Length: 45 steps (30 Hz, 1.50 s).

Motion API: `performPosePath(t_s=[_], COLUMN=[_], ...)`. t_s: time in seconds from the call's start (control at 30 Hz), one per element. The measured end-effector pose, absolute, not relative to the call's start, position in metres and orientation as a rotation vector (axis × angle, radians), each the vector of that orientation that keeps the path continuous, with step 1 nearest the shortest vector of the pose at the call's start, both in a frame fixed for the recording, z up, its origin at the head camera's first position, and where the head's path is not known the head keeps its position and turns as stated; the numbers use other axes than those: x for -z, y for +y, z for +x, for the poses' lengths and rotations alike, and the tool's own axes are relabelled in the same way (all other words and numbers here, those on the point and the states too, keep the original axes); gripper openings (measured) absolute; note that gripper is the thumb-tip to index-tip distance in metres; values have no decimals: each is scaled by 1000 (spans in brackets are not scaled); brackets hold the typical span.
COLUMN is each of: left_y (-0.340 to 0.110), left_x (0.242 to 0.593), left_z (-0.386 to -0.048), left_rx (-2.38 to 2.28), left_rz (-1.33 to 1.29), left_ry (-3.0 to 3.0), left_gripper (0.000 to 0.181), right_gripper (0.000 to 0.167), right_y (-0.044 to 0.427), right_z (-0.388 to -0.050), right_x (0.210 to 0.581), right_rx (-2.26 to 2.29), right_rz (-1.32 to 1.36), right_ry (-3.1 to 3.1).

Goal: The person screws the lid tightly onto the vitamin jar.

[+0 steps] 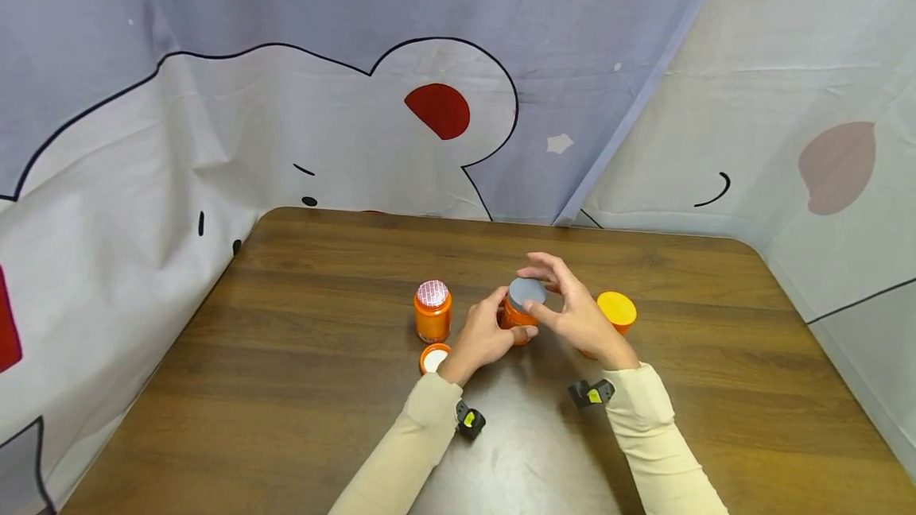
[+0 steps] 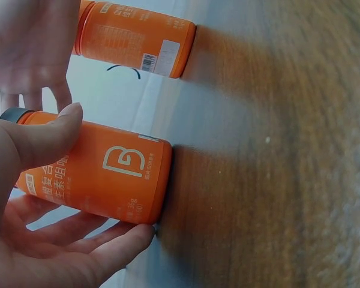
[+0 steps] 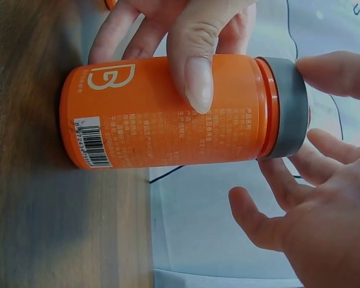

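Note:
In the middle of the table stands an orange bottle (image 3: 168,138) with pale print and a barcode, upright. My left hand (image 1: 483,334) grips its body, thumb on the near side and fingers behind. A grey cap (image 1: 527,294) sits on the bottle's neck. My right hand (image 1: 578,315) holds that cap between the thumb and the fingers at its rim. In the right wrist view, a narrow orange band shows just below the cap.
To the left stands another orange bottle (image 1: 432,320) with a printed foil seal on its mouth. An upturned orange cap (image 1: 434,358) with a white liner lies in front of it. A yellow-capped orange bottle (image 1: 617,308) stands right, partly behind my right hand. A patterned curtain (image 1: 343,125) hangs behind the wooden table (image 1: 322,292).

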<state>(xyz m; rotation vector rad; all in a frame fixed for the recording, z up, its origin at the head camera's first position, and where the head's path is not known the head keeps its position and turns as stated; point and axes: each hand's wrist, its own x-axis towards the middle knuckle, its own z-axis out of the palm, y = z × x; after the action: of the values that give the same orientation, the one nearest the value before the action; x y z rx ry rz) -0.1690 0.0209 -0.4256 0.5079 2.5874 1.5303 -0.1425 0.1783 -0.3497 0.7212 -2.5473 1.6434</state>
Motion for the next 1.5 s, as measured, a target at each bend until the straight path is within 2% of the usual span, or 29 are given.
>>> performPosePath(t_s=[0.17,0.43,0.6,0.73,0.93,1.5], left_y=[21,21,21,21,21,21], left_x=[425,426,426,426,426,425], left_z=[-169,-169,-169,-169,-169,-169], left_rx=[-1538,-1544,-1539,-1528,-1545,-1548], left_rz=[512,517,528,523,520,525], left_ry=[2582,2587,2585,2586,2581,2574], left_gripper=[62,61,60,61,63,61], right_gripper=[58,60,65,67,58,52], right_y=[177,183,184,182,176,178], right_z=[-144,-160,-162,-155,-140,-143], right_x=[351,378,382,373,347,351], right_rx=[-1616,-1443,-1421,-1469,-1528,-1527], right_rz=[673,607,599,634,729,741], right_ry=[-2546,-2576,-2567,-2553,-2555,-2568])
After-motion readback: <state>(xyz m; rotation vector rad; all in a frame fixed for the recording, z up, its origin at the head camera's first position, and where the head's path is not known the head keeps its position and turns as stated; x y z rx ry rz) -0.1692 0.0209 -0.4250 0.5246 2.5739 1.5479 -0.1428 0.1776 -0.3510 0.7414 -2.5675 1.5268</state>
